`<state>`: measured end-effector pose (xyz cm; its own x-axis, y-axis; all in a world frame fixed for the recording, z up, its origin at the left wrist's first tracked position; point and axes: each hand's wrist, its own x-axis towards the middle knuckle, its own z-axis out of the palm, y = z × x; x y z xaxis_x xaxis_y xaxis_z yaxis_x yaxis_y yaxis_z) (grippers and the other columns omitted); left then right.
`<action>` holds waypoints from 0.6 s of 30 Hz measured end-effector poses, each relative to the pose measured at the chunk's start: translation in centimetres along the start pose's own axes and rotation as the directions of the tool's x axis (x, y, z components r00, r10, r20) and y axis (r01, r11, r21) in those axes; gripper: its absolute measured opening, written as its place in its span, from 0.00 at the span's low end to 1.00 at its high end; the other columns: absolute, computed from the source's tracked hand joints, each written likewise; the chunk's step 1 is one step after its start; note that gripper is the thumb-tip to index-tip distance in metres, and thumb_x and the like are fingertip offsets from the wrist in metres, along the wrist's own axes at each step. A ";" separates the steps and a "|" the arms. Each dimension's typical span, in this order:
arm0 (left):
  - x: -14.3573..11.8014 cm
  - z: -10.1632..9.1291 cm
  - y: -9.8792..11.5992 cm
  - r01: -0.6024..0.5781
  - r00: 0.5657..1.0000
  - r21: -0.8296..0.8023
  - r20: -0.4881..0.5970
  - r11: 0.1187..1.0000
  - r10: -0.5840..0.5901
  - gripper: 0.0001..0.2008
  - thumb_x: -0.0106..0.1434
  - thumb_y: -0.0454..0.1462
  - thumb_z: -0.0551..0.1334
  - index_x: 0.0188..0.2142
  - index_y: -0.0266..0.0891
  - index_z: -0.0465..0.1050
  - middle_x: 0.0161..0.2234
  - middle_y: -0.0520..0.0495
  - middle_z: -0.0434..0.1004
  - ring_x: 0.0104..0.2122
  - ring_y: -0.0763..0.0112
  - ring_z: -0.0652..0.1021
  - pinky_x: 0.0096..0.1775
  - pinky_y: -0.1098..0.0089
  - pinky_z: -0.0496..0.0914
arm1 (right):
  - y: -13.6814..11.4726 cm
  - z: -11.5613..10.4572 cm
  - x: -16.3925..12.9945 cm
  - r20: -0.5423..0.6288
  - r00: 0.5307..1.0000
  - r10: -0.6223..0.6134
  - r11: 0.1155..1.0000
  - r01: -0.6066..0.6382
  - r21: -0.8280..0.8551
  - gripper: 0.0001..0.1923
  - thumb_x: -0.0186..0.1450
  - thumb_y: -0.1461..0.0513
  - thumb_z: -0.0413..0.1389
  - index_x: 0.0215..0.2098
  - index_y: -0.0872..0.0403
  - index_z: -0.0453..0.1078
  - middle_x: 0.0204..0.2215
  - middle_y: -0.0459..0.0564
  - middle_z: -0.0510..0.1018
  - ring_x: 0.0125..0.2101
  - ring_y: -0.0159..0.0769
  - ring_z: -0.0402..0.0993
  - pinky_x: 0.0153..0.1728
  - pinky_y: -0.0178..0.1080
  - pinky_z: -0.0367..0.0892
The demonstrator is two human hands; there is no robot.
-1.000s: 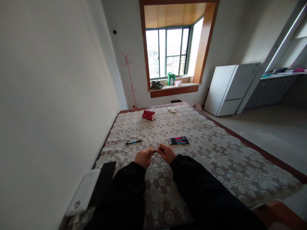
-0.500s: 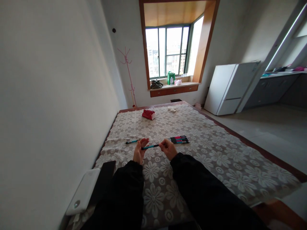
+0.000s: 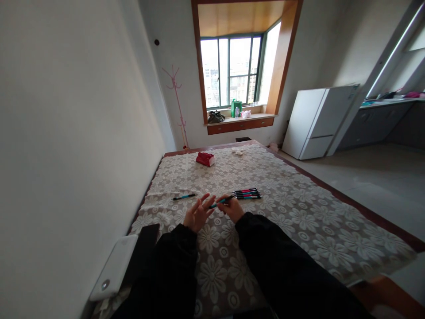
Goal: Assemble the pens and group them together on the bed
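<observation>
Over the bed: right hand fingers pinching a pen; left hand fingers spread, empty. Risk: one-ended pinch may let pen tip and drop

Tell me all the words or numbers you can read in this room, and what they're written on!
No text can be read here.
Blue-and-black pen in the right hand: any print is too small.
Row of pink and blue pens on the flowered cloth: too small.
Red packet: blurred.
Green bag on the wooden windowsill: blurred.
</observation>
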<state>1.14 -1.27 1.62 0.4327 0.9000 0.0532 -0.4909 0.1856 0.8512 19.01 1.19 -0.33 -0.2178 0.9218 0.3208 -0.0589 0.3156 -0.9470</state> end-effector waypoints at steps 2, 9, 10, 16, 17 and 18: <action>0.2 0.4 -0.9 0.033 0.999 0.070 0.021 0.997 -0.035 0.24 0.64 0.51 0.50 0.54 0.42 0.63 0.59 0.41 0.63 0.57 0.59 0.67 0.55 0.55 0.62 | 0.1 0.5 -0.2 0.050 0.998 -0.039 0.996 0.043 -0.076 0.16 0.57 0.50 0.60 0.32 0.55 0.70 0.24 0.46 0.73 0.22 0.31 0.68 0.21 0.34 0.64; 1.3 -2.2 -1.4 -0.065 0.922 0.582 -0.276 0.810 0.273 0.19 0.62 0.48 0.55 0.45 0.38 0.67 0.45 0.38 0.75 0.45 0.60 0.76 0.48 0.57 0.69 | -1.6 -2.2 0.6 0.095 0.969 -0.227 0.831 0.244 -0.499 0.10 0.67 0.60 0.47 0.41 0.54 0.69 0.31 0.50 0.75 0.33 0.35 0.71 0.39 0.38 0.64; 1.3 -2.8 -0.9 -0.081 0.896 0.737 -0.240 0.671 0.373 0.16 0.63 0.45 0.55 0.44 0.38 0.69 0.44 0.40 0.76 0.46 0.60 0.76 0.50 0.57 0.67 | -1.8 -3.4 0.8 0.123 0.967 -0.223 0.761 0.252 -0.598 0.10 0.66 0.62 0.48 0.43 0.53 0.68 0.33 0.50 0.75 0.35 0.36 0.71 0.40 0.38 0.63; 0.4 -5.2 0.9 0.149 0.848 0.986 -0.087 -0.079 0.524 0.20 0.60 0.35 0.54 0.52 0.39 0.68 0.56 0.44 0.68 0.61 0.56 0.59 0.61 0.54 0.53 | -2.3 -11.4 1.2 0.073 0.996 -0.051 0.462 0.089 -0.882 0.12 0.64 0.62 0.52 0.46 0.49 0.67 0.34 0.47 0.75 0.34 0.35 0.71 0.37 0.35 0.61; 0.3 -5.4 0.9 0.217 0.847 0.969 -0.126 -0.120 0.517 0.22 0.60 0.35 0.54 0.55 0.40 0.65 0.59 0.45 0.64 0.62 0.55 0.56 0.61 0.52 0.51 | -2.1 -12.3 1.0 0.094 0.995 -0.042 0.417 0.103 -0.903 0.10 0.63 0.62 0.54 0.42 0.49 0.70 0.36 0.48 0.75 0.37 0.36 0.71 0.39 0.36 0.61; 0.2 -5.5 0.8 0.281 0.844 0.948 -0.172 -0.146 0.508 0.24 0.60 0.36 0.54 0.57 0.40 0.62 0.61 0.45 0.61 0.63 0.55 0.53 0.62 0.50 0.48 | -1.9 -12.9 0.9 0.136 0.991 -0.010 0.377 0.129 -0.917 0.08 0.62 0.62 0.55 0.40 0.49 0.72 0.37 0.48 0.75 0.38 0.37 0.71 0.40 0.36 0.61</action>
<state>-3.34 1.23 -0.55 -0.0149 0.9216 0.3878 0.9105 -0.1478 0.3862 31.52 4.30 1.93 -0.3474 0.8796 0.3249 0.8433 0.4446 -0.3020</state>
